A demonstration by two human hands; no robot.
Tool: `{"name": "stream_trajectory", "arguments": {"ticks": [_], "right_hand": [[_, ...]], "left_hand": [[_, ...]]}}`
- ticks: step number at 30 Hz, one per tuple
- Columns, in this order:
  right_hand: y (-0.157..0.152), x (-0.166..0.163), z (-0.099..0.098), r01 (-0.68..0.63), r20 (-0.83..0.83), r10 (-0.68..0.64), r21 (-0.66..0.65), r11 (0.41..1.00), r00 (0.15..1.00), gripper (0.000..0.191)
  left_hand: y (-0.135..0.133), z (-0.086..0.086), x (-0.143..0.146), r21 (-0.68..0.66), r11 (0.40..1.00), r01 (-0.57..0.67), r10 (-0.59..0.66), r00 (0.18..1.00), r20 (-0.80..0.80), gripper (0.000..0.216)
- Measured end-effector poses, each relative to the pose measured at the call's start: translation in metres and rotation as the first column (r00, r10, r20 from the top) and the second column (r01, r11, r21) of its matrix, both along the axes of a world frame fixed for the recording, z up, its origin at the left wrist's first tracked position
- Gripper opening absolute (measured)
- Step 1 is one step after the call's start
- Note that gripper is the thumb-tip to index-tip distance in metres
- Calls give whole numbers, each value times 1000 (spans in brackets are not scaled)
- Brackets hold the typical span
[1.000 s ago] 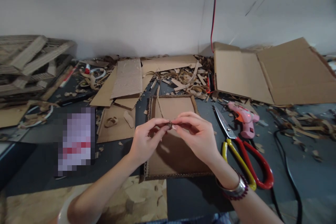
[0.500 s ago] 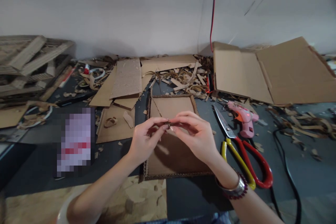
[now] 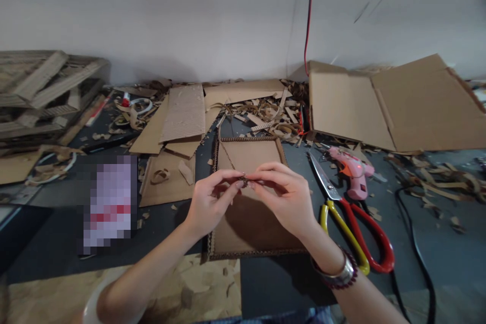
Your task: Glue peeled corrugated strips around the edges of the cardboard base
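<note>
My left hand (image 3: 210, 202) and my right hand (image 3: 283, 197) meet fingertip to fingertip above a rectangular cardboard panel (image 3: 250, 154) edged with a corrugated border. Both pinch the near end of a thin corrugated cardboard strip (image 3: 226, 152), which runs away from my fingers up and to the left toward the panel's far left corner. The pinched end is small and partly hidden by my fingers. The panel lies flat on the dark table (image 3: 436, 258), right under my hands.
Red-and-yellow scissors (image 3: 351, 217) and a pink glue gun (image 3: 353, 169) lie right of the panel, with a black cable (image 3: 415, 243) beyond. A flattened cardboard box (image 3: 398, 106) sits at the back right, scraps and sheets (image 3: 186, 114) at the back, stacked cardboard (image 3: 41, 91) left.
The free length of the strip has swung to the left, from near the panel's upper middle toward its far left corner. My hands stay pinched together in almost the same spot.
</note>
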State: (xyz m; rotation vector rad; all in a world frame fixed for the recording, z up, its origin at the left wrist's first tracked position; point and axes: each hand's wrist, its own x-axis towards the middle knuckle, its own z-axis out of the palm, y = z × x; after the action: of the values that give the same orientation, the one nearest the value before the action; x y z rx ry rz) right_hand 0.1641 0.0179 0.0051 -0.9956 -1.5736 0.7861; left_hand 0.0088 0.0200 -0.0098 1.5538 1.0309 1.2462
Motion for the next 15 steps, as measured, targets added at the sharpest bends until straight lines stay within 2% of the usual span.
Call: {"name": "stream_trajectory", "arguments": {"ticks": [5,12,15], "right_hand": [[-2,-1,-1,35,87,-45,108,994,995,24],[-1,-1,-3,-16,15,15,40,999,1000,23],[-1,0,-3,-9,29,7,56,998,1000,22]], "left_hand": [[0,-1,0,-6,1000,-15,15,1000,-7,12],[0,-2,0,-5,1000,-6,6,1000,6,14],[1,-2,-1,2,1000,-1,1,1000,10,13]]}}
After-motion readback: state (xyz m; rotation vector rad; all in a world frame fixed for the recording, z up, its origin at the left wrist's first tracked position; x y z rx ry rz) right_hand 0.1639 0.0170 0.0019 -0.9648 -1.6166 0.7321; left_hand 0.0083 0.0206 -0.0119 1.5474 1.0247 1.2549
